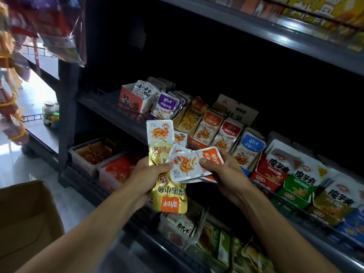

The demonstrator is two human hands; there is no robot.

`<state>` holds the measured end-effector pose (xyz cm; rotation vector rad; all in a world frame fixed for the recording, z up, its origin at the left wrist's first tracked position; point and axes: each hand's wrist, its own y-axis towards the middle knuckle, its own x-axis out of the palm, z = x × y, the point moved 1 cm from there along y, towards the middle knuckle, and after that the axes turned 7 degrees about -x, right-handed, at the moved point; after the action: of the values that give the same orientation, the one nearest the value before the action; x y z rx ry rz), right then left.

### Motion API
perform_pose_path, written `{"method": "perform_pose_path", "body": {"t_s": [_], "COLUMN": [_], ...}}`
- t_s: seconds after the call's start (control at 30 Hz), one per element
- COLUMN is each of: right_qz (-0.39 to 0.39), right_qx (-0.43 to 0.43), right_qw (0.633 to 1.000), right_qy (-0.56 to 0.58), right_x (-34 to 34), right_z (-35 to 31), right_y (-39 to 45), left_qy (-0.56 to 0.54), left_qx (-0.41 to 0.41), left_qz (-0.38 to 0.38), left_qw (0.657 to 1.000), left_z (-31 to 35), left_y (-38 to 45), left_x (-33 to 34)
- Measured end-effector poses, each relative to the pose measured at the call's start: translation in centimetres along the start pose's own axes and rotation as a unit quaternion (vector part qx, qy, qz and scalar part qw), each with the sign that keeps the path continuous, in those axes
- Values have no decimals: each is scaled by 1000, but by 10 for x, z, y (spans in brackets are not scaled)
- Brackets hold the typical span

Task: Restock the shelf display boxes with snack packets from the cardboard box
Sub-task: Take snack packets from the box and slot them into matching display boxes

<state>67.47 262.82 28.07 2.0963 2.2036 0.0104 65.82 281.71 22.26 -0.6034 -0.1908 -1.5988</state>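
Before dark shelf (pixel 110 109), my left hand (pixel 144 175) grasps gold foil packets (pixel 169 198), right hand (pixel 222 170) pinches white-orange packets (pixel 189 166); orange display box (pixel 199 143) awaits refill, brown cardboard box (pixel 25 217) nearby.

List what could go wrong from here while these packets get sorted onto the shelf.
1. The left hand grips a loose fan of packets; the gold packet hangs low and could slip out.
2. The orange-topped packet in the right hand could land in the wrong flavour's display box, since the designs look alike.
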Motion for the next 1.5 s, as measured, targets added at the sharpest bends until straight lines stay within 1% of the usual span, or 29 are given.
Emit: {"method": "perform_pose_path", "body": {"t_s": [0.13, 0.27, 0.33, 0.4, 0.47, 0.53, 0.6, 0.63, 0.77, 0.87, 0.97, 1.03, 1.13, 1.23, 1.33, 1.5], "right_qz": [-23, -41, -56, -89, -129, -148, -120, -96, -1, 30, 58, 81, 108, 118, 115, 96], "right_qx": [9, -9, -8, 2, 18, 26, 16, 8, -25, -30, -47, -80, -136, -181, -188, -172], "right_qw": [1000, 995, 990, 978, 962, 954, 966, 973, 987, 990, 988, 978, 955, 927, 909, 882], "right_qy": [-3, -94, -133, -187, -238, -258, -228, -208, -158, -135, -137, -177, -241, -306, -353, -427], "right_x": [-3, -16, -26, -33, -37, -36, -35, -35, -32, -28, -32, -40, -50, -54, -51, -37], "right_z": [-4, -19, -32, -41, -43, -40, -34, -31, -19, -15, -27, -44, -68, -80, -85, -84], "right_y": [0, 4, 5, 2, -1, -2, 0, 2, 12, 17, 26, 39, 62, 85, 106, 132], "left_qy": [16, 40, 30, 28, 52, 104, 136, 132, 42, -14, -12, -7, -9, -18, -21, -19], "left_qx": [3, 10, 15, 23, 30, 28, 11, 0, -10, 1, 18, 28, 39, 51, 62, 67], "left_qz": [-26, -35, -26, -9, 7, 7, -7, -10, 6, 9, 30, 52, 57, 59, 46, 20], "left_qw": [1000, 999, 999, 999, 998, 994, 991, 991, 999, 1000, 999, 998, 998, 997, 997, 997], "left_z": [1, 0, 1, 5, 9, 11, 8, 6, -2, -3, 1, 7, 20, 32, 40, 46], "left_y": [4, 7, 9, 14, 19, 22, 23, 23, 23, 23, 28, 35, 45, 55, 62, 70], "left_x": [0, 4, 2, 0, 2, 8, 14, 16, 19, 21, 22, 23, 25, 24, 22, 17]}}
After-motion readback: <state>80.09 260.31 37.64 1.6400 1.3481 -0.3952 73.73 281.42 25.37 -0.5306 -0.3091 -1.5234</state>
